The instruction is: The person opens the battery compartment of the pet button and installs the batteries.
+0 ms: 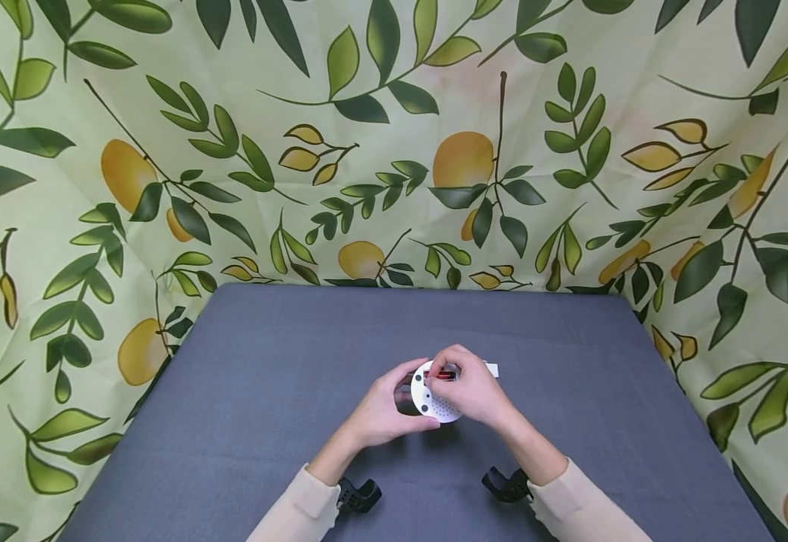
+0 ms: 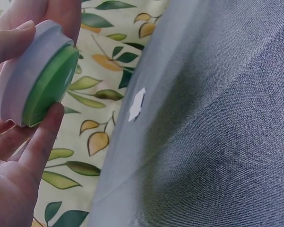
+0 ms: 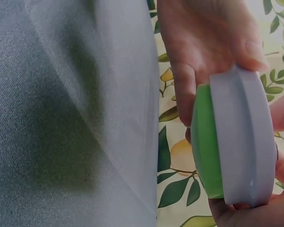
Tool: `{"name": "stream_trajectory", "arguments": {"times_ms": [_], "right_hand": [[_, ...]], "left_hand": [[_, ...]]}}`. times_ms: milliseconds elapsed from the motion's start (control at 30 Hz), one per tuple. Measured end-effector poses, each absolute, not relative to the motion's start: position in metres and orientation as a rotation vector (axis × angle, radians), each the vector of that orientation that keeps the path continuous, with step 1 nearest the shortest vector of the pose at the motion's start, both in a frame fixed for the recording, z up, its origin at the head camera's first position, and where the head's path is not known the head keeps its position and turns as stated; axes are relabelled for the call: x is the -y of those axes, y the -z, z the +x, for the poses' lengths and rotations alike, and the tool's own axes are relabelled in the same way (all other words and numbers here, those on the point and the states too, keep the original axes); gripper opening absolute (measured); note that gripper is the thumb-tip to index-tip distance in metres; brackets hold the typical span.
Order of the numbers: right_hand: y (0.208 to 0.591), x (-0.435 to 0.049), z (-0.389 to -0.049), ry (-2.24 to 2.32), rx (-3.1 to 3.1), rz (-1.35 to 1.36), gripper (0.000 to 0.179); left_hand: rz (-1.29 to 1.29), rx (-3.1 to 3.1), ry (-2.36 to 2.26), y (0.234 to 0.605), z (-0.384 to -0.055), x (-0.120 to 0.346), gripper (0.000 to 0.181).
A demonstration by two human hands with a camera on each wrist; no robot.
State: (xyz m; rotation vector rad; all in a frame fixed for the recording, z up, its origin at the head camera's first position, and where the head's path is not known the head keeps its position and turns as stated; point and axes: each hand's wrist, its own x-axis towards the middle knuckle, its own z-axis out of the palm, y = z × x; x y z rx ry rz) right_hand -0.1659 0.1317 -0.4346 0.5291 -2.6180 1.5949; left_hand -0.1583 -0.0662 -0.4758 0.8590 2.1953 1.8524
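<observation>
My left hand (image 1: 383, 406) grips a round white device with a green dome (image 1: 436, 409) by its rim, tilted above the table. In the left wrist view a fingertip reaches the green dome (image 2: 52, 90). Its white back, dotted with small holes and dark feet, faces up in the head view. A slot in that back shows something red and dark, battery-like (image 1: 446, 375). Bent over it, my right hand (image 1: 471, 388) has thumb and index finger pinched together at the slot, and its fingers hide most of the red piece.
A small white tabbed piece (image 2: 137, 105) lies on the grey cloth-covered table (image 1: 312, 354), just beyond the right hand. Leaf-and-fruit patterned fabric (image 1: 394, 150) hangs along the back and sides. Dark wrist mounts (image 1: 360, 495) sit under both sleeves.
</observation>
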Motion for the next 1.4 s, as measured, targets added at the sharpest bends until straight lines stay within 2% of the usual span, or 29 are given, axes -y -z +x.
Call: {"name": "stream_trajectory", "arguments": {"times_ms": [300,700,1400], "right_hand": [[0.434,-0.136,-0.170,-1.849,2.634,0.408,0.010],[0.435,-0.141,-0.168,-1.905,2.611,0.391,0.007],[0.426,-0.162,-0.167,-1.647,2.601,0.556,0.008]], "left_hand": [[0.872,-2.222,-1.821,0.475,-0.158,0.063,0.083],[0.887,-2.218,-1.822,0.475,-0.156,0.062,0.083],[0.885,-2.220,-1.835,0.471,-0.155,0.065,0.084]]}}
